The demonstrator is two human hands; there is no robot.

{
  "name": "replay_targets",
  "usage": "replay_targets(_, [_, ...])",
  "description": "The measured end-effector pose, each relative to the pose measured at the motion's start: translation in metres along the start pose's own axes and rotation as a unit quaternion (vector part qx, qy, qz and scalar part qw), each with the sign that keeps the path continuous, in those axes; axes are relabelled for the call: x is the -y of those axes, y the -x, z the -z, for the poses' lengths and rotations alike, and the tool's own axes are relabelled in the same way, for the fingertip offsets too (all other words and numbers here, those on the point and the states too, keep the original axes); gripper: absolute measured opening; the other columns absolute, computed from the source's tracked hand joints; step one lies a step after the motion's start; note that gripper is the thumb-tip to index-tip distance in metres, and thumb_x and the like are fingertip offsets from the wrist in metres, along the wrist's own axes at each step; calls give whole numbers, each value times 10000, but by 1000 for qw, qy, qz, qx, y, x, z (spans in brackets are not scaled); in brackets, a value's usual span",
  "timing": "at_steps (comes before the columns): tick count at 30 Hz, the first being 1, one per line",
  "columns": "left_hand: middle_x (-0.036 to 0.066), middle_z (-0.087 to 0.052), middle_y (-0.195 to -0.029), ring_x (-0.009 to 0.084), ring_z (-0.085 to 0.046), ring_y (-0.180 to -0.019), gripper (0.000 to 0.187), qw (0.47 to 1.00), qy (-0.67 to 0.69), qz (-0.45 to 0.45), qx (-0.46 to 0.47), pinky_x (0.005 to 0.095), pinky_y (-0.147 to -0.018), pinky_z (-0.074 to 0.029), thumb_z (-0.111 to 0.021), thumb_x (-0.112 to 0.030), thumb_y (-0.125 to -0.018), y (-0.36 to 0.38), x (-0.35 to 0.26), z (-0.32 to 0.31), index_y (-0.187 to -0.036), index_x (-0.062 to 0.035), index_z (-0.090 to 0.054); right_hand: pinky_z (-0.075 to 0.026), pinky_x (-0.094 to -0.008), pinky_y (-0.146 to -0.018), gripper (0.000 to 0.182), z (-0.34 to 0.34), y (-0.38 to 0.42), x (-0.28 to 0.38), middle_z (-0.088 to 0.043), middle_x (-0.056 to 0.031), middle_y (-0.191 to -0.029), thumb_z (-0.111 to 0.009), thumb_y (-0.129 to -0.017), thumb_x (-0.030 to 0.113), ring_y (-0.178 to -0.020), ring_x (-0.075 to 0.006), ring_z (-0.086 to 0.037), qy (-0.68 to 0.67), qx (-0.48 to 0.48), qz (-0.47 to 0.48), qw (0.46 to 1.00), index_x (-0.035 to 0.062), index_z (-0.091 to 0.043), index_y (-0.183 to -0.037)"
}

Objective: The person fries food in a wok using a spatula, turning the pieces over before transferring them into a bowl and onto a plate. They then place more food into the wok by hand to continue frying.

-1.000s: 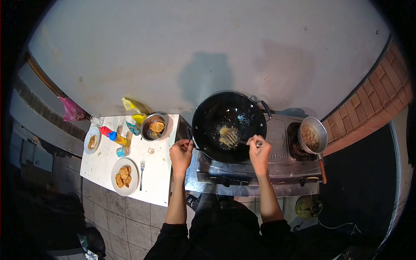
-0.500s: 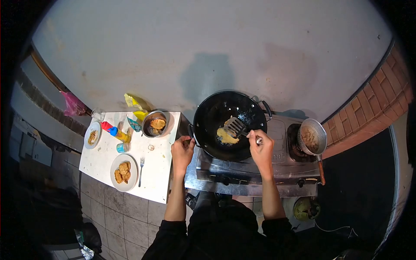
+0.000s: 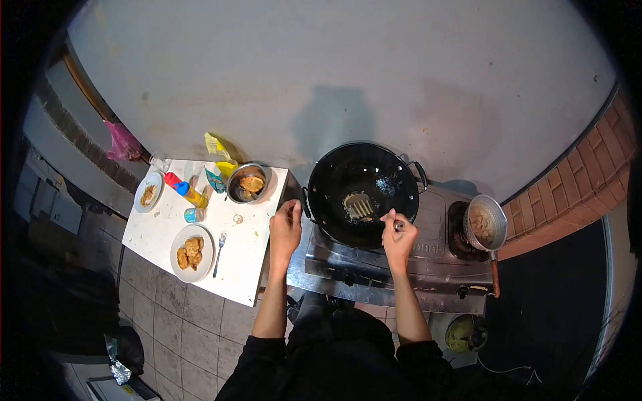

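My right hand (image 3: 399, 239) is wrapped round the handle of a slotted spatula (image 3: 361, 206). The spatula's head lies over a yellowish piece of food (image 3: 349, 198) in the black wok (image 3: 334, 230), covering much of it. Left of the wok, my left hand (image 3: 286, 230) has its fingers curled close together near the side handle (image 3: 307, 204), apart from it. Whether those fingers hold anything small is hidden. Bubbling oil shows at the wok's right side.
On the white table (image 3: 234, 274) stand a plate of fried pieces (image 3: 194, 275), a fork (image 3: 219, 254), a steel pot (image 3: 262, 195), bottles and another plate (image 3: 142, 206). A strainer pan (image 3: 496, 240) rests on the right burner. A brick ledge (image 3: 568, 194) runs beyond it.
My left hand has come off the wok's side handle. The spatula has turned and now lies over the food. The whole view has shifted slightly.
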State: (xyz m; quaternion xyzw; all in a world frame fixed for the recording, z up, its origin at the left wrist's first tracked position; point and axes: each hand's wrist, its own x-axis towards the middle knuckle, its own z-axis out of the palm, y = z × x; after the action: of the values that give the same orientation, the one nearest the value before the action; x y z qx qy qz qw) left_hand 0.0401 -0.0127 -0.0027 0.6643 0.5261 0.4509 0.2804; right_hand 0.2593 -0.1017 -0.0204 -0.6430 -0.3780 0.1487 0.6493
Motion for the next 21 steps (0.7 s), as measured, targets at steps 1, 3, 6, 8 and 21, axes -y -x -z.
replay_targets(1, [92, -495, -509, 175, -550, -487, 245, 1000, -1, 0, -2, 296, -485, -409, -594, -165, -872, 0, -4, 4, -1001, 42, -618, -283, -254, -419, 256, 0, 1, 0, -457, -13, -477, -579, -879, 82, -441, -48, -416, -2, 2, 0, 1000, -28, -591, -647])
replay_targets(3, [98, -541, -616, 168, -586, -531, 259, 993, 67, 66, 64, 272, -520, -446, -519, -31, -882, 3, -12, 12, -1128, 44, -547, -280, -273, -426, 248, 3, 3, 1, -432, -43, -481, -597, -846, 53, -459, -57, -377, 56, -25, 83, 995, -30, -557, -616])
replay_targets(6, [124, -566, -813, 170, -626, -654, 397, 993, 96, 29, 65, 256, -595, -479, -431, 118, -828, 7, -6, 18, -1214, 35, -478, -269, -288, -423, 274, -5, 0, -10, -381, -59, -467, -602, -819, 33, -465, -58, -323, 62, -40, 72, 995, -20, -477, -581])
replay_targets(8, [136, -552, -894, 181, -632, -740, 456, 992, 109, 22, 60, 262, -643, -486, -397, 161, -790, 8, -5, 21, -1220, 32, -472, -260, -293, -416, 272, -10, -3, -18, -364, -53, -452, -593, -813, 23, -459, -54, -313, 48, -30, 53, 997, -14, -456, -582])
replay_targets(21, [92, -584, -834, 152, -623, -665, 278, 967, 204, 129, 82, 236, -571, -487, -475, -17, -914, 6, -12, 25, -1186, 40, -492, -237, -302, -401, 284, -3, -15, -7, -347, -41, -435, -589, -814, 35, -446, -49, -307, 65, -58, 55, 995, -9, -448, -572])
